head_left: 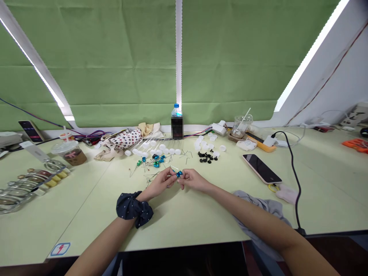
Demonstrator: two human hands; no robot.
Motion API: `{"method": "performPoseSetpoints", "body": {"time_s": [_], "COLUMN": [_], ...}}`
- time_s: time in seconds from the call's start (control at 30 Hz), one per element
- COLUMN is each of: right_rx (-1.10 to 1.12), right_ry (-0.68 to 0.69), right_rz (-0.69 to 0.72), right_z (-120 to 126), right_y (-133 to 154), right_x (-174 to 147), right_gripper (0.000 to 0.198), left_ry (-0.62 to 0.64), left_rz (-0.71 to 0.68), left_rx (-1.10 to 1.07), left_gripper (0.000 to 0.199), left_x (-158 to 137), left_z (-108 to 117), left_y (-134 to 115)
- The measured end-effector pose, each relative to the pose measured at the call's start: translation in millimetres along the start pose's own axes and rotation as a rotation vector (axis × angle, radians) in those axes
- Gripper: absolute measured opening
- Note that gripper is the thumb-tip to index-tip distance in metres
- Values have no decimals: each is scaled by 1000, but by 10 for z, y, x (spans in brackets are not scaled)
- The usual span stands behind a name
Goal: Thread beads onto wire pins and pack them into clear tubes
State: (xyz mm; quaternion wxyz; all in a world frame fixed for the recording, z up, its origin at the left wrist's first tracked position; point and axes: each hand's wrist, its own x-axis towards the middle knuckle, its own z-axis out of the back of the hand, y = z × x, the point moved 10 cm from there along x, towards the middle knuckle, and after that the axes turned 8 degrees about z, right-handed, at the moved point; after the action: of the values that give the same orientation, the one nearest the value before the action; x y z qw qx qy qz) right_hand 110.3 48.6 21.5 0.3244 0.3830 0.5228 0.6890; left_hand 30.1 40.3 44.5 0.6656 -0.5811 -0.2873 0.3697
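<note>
Near the middle of the table my left hand [161, 181] and my right hand [195, 179] meet, fingers closed in a pinch. Between their fingertips is a small shiny blue piece [179, 174]; its exact kind is too small to make out. A thin bent metal rod [174, 167] sticks out above the left fingertips. Just beyond the left hand lie more blue and green pieces [156, 164], some with thin metal stems. Loose bent metal rods [186, 154] are scattered behind the hands. Black knob-like parts [207, 157] sit in a group beyond the right hand.
White round caps [204, 145] and clear tubes [146, 145] lie farther back. A bottle [177, 126] stands by the green blind. At right are a phone [262, 168], a black cable [292, 180] and grey cloth [263, 205]. A drink cup [70, 152] and coiled metal rings [25, 188] are left.
</note>
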Motion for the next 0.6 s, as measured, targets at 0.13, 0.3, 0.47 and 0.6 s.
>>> {"method": "performPoseSetpoints", "body": {"time_s": [0.13,0.3,0.47,0.6], "right_rx": [31,88,109,92], "right_ry": [17,43,110,91], "right_rz": [-46,-41,-9,-13], "right_z": [-31,-50,-83,-30], "right_y": [-33,-17,19,-7], "right_x": [-3,10,-1,0], "right_gripper": [34,34,35,35], "left_ry": [3,-13,-3,8], "left_rz": [-6,-4,3,20], "left_rx": [0,-15,-34,-26], "left_gripper": [27,27,28,27], "left_x": [6,12,10,20], "left_z": [-2,41,71,64], "left_y": [7,31,51,85]}}
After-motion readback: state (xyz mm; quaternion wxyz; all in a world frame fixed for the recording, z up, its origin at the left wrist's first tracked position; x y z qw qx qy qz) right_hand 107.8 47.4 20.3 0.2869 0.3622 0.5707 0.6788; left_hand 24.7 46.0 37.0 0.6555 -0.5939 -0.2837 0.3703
